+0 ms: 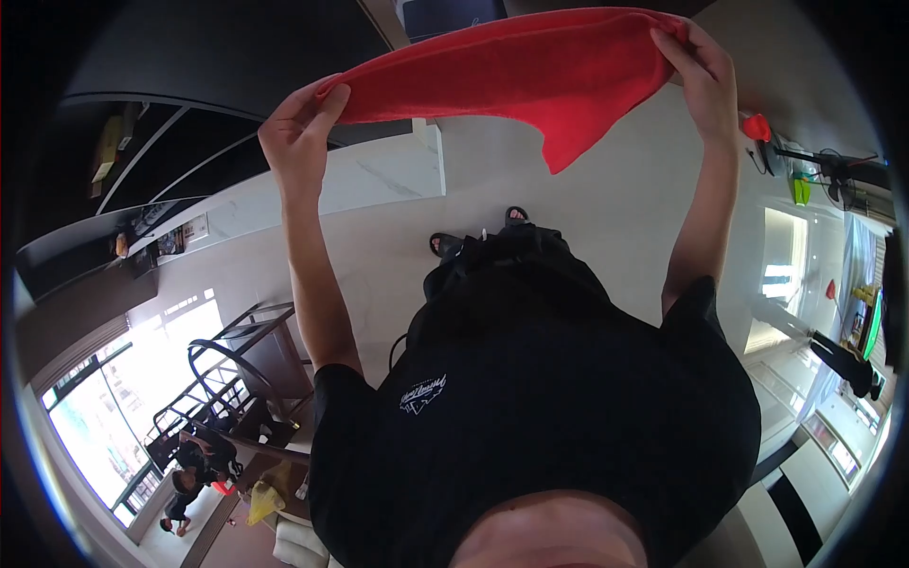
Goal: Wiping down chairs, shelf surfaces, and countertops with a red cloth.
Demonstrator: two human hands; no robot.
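Observation:
A red cloth (490,71) is stretched out in the air between my two hands, at the top of the view. My left hand (302,121) pinches its left end between thumb and fingers. At the opposite end, my right hand (703,78) grips a bunched corner. The cloth's upper edge runs nearly straight, while a loose pointed flap hangs down right of its middle. Behind the cloth, part of a dark box (454,15) bearing writing shows. Both arms reach forward, away from my body.
A dark cabinet (213,53) with shelves and a pale marble-look ledge (383,174) stand on the left. My sandalled feet (517,215) are on the light floor (603,184). Lower left, people (202,454) are near dark wooden furniture (273,362); another person (845,362) is far right, near a fan (838,170).

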